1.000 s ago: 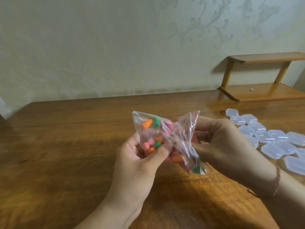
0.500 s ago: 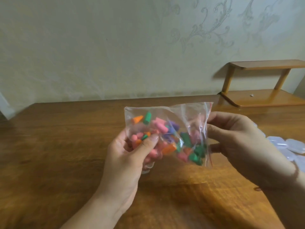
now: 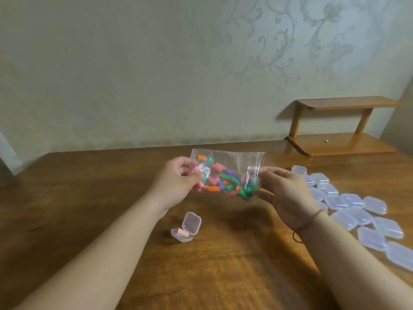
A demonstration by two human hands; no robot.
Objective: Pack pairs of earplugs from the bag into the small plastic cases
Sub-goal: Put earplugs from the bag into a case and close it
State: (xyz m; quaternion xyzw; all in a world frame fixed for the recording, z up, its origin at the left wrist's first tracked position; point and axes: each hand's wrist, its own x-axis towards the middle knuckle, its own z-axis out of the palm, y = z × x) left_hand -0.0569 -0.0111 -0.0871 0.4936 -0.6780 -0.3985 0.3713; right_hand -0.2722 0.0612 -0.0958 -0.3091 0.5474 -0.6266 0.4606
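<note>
Since half a second ago, both hands have stretched the bag (image 3: 226, 175) flat at frame centre, left hand (image 3: 178, 182) and right hand (image 3: 283, 186) pinching its ends. One open case (image 3: 186, 228) holds pink earplugs (image 3: 182, 232); many empty cases (image 3: 353, 209) wait at right.

Above the wooden table (image 3: 67, 220), the left hand (image 3: 178, 182) and the right hand (image 3: 288, 193) hold a clear bag (image 3: 237, 162) of colourful earplugs (image 3: 228, 182). Under the bag, an open case (image 3: 186, 228) holds pink earplugs. Right of the bag lie closed cases (image 3: 357, 211).
</note>
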